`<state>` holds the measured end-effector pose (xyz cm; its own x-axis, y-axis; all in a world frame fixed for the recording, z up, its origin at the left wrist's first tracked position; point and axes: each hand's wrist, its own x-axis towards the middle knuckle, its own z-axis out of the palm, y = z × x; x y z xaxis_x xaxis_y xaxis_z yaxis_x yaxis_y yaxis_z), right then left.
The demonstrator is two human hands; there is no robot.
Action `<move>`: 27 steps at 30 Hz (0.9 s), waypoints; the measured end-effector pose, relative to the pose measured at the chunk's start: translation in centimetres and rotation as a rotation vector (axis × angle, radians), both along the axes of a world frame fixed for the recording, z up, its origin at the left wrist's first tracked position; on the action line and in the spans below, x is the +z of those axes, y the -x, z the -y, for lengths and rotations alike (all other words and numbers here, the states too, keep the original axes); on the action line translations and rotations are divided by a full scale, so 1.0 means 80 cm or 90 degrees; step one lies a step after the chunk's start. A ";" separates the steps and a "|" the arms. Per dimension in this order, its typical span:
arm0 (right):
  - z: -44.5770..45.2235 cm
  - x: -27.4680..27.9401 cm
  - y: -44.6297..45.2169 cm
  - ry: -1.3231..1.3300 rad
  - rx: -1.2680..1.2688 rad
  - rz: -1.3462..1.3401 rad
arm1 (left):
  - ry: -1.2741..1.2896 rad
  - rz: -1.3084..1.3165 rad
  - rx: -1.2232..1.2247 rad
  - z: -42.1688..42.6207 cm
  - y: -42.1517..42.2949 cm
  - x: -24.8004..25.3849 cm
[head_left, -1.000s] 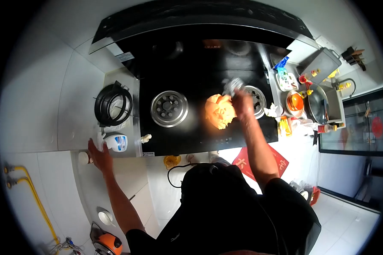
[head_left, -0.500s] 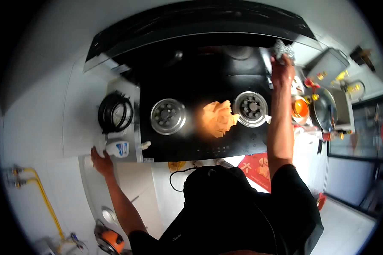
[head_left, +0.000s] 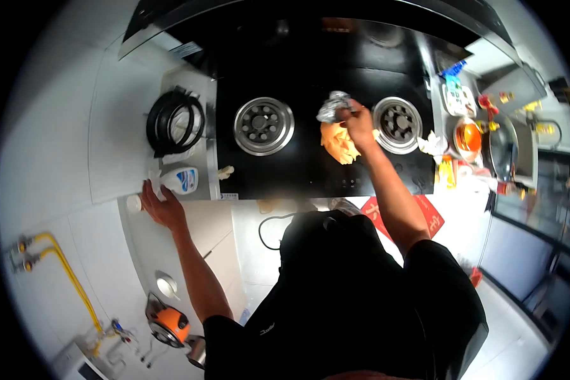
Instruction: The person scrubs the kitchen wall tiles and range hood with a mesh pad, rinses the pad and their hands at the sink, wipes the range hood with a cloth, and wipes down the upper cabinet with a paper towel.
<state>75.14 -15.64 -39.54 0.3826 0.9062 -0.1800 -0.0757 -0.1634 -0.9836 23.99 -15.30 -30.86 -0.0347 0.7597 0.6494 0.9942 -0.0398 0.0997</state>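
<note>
My right hand grips a wad of crumpled aluminum foil above the middle of the black stovetop. Just beneath it lies a crumpled orange cloth-like piece, partly covered by the hand and foil. To either side of that piece are a left burner and a right burner, both without pan supports. My left hand reaches over the left counter with fingers apart, beside a white spray bottle with a blue label. A small white piece is at its fingertips; whether they touch is unclear.
Black pan supports are stacked on the left counter. A small pale scrap sits at the stove's left edge. On the right counter are white tissue, an orange bowl and a wok. The range hood overhangs the back.
My right hand has brought the foil from the far right back corner to over the orange piece. My left hand stays by the spray bottle. The view has shifted.
</note>
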 end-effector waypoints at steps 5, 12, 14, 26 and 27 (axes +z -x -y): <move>0.024 -0.033 0.095 0.045 0.108 0.084 | 0.444 0.486 -0.414 0.009 -0.185 -0.010; 0.067 0.023 0.087 0.028 0.150 -0.095 | 0.543 0.172 -0.578 -0.030 -0.311 -0.131; 0.071 -0.016 0.039 0.177 0.069 0.112 | 0.580 0.167 -0.579 -0.035 -0.326 -0.142; 0.098 -0.008 0.022 -0.048 -0.214 -0.019 | 0.687 0.074 -0.612 -0.016 -0.356 -0.128; 0.101 0.026 0.019 -0.110 -0.216 -0.132 | 0.785 0.194 -0.609 -0.014 -0.370 -0.105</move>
<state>73.59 -23.74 -37.48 0.6360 0.7587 -0.1410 -0.2956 0.0707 -0.9527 53.57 -14.15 -39.24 0.7359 0.6094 -0.2952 0.5880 -0.3591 0.7247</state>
